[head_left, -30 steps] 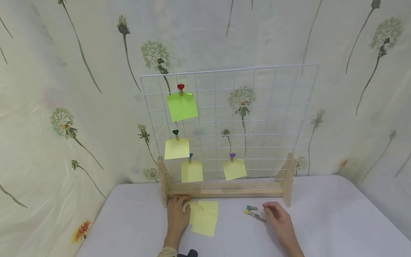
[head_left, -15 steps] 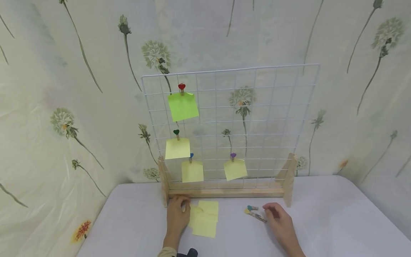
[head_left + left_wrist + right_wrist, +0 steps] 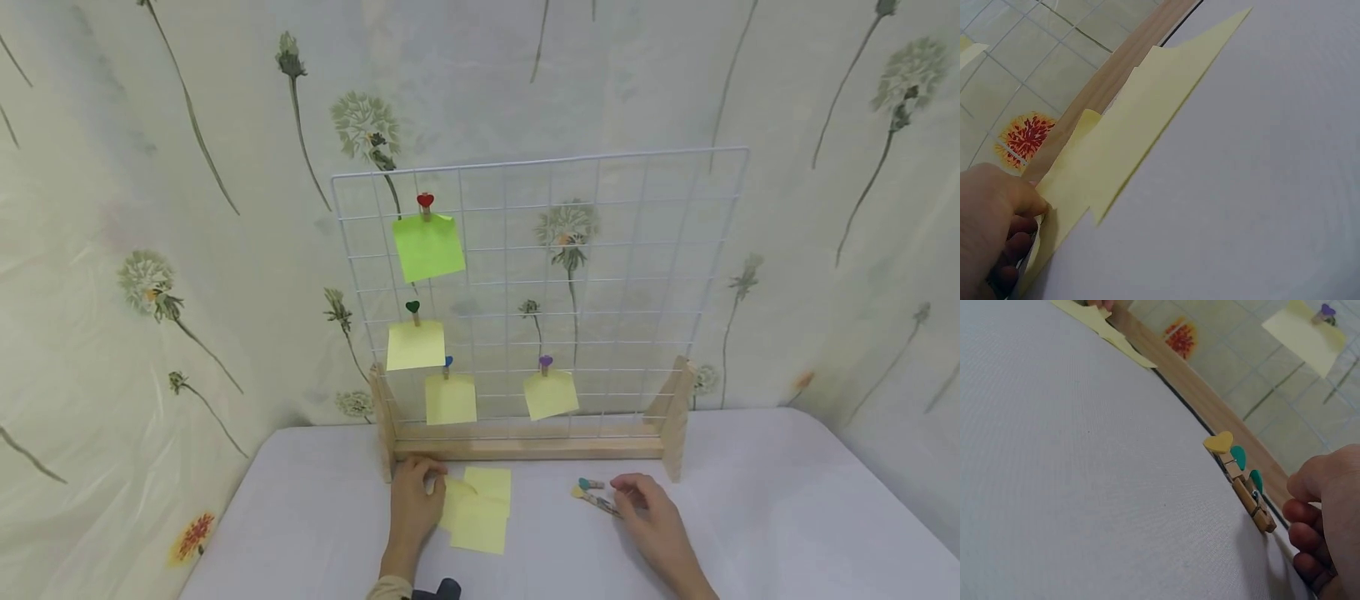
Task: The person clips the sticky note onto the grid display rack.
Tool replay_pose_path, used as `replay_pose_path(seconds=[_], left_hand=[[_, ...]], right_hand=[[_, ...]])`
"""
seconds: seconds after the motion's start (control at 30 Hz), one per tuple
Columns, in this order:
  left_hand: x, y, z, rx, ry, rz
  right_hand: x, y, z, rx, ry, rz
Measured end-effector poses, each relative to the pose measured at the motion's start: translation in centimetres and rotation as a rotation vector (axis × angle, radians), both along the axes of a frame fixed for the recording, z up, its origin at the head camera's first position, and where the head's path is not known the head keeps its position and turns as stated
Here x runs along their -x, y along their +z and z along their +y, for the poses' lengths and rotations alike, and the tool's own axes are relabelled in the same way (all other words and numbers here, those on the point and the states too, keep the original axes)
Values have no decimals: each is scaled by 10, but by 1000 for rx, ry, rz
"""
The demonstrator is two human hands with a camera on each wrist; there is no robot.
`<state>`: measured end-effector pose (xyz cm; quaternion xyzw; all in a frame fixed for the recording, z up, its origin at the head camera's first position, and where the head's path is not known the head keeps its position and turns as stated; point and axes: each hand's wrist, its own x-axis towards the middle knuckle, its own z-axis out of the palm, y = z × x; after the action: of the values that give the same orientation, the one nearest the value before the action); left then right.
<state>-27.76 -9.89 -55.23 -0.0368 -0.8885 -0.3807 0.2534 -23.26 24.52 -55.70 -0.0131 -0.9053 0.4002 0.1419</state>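
Several yellow sticky notes (image 3: 480, 530) lie overlapping on the table in front of the wire grid. At their left edge, my left hand (image 3: 415, 504) pinches the leftmost yellow sticky note (image 3: 1063, 187) between thumb and fingers; the fingers are partly hidden. Small wooden clothespins with heart tops lie to the right: a yellow-heart clothespin (image 3: 1219, 443) and teal-heart clothespins (image 3: 1255, 482) close beside it. Just right of these, my right hand (image 3: 651, 515) hovers low with fingers loosely curled and nothing visible in them. A gap shows between fingertips and clothespins in the right wrist view.
A white wire grid (image 3: 592, 312) stands upright in a wooden base (image 3: 525, 450) behind the hands. Clothespins hold a green note (image 3: 429, 250) and yellow notes (image 3: 551, 395) on it. A dark rounded object (image 3: 447, 589) shows at the bottom edge.
My right hand has shifted slightly left, closer to the clothespins. The left hand stays at the notes, and the head view has moved a little.
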Motion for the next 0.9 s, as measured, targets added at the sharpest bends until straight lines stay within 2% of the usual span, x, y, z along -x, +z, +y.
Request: replay_pose_path(seconds=[0.3, 0.67, 0.77, 0.9], left_hand=[[0, 2, 0, -68, 11, -47], [1, 3, 0, -267, -37, -100], [2, 3, 1, -327, -43, -89], [1, 4, 0, -394, -41, -22]], right_hand=[[-1, 0, 0, -13, 13, 56], [-2, 1, 0, -11, 19, 10], [-1, 1, 0, -18, 13, -6], [0, 1, 0, -21, 12, -20]])
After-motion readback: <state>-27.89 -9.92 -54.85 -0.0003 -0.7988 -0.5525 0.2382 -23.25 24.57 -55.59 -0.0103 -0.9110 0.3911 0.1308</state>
